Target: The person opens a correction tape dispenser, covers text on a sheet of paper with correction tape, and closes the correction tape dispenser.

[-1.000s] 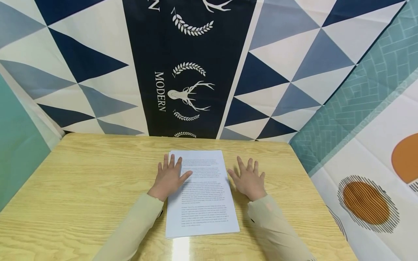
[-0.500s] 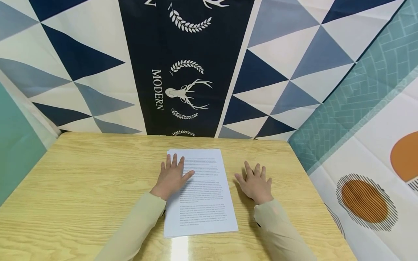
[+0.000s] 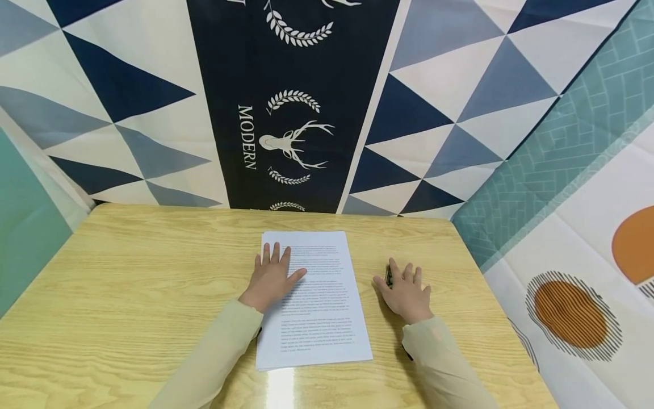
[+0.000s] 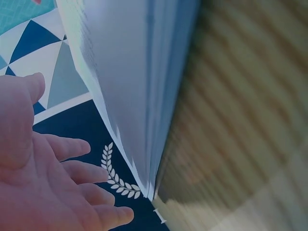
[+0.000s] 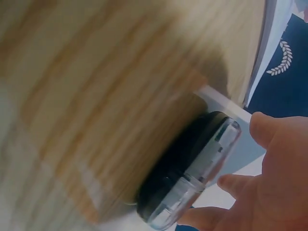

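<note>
From my end, the biggest thing in view is the wood-grain desk (image 3: 143, 284), a firm, flat support with a sheen on it. The stack of paper (image 3: 322, 307) lies near the middle of the desk's far edge, its top sheet printed, its short end roughly parallel to that edge. I'd expect it to be heavier than it looks, yet limp. I can't see any binding, so the sheets would probably slide over each other if pushed from above. I'd hold it by both long sides at once, squarely, or pinch the full thickness at a corner; pinching thinly risks creasing the top pages.

The left hand (image 3: 271, 278) is over the stack's left side, fingers (image 3: 276, 253) spread wide and holding nothing; it looks to be just above the page. The right hand (image 3: 407, 294) is between the stack and the desk's right edge, its fingers also wide and gripping nothing.

Smallest is a small dark object (image 5: 187, 173) with a clear side, resting on the desk by the right thumb and index finger. I can't tell what it is, nor whether they touch. I'd judge it light, rigid and slick, best taken across its narrow width.
</note>
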Demonstrator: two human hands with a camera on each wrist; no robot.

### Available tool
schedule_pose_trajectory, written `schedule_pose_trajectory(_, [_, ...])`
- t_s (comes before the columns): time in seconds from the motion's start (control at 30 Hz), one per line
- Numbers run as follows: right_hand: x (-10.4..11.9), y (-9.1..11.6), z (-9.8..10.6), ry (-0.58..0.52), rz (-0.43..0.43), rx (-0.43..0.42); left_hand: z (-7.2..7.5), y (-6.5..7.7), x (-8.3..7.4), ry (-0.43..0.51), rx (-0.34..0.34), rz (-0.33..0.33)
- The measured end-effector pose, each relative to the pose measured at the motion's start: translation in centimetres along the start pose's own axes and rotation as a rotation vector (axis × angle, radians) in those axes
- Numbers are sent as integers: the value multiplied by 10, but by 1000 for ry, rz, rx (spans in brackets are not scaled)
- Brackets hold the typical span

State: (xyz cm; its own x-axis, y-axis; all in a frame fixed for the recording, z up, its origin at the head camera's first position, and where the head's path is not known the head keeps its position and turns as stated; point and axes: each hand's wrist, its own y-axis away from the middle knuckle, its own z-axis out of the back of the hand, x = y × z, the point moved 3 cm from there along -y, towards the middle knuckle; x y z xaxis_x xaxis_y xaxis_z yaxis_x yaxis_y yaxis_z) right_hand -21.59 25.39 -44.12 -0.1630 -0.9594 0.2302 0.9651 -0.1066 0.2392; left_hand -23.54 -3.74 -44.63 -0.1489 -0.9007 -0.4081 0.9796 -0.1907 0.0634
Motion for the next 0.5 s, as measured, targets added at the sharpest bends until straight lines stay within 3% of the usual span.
schedule_pose_trajectory(0.5, [-1, 2, -3, 18, -18, -11, -5, -2, 3, 30, 52, 24])
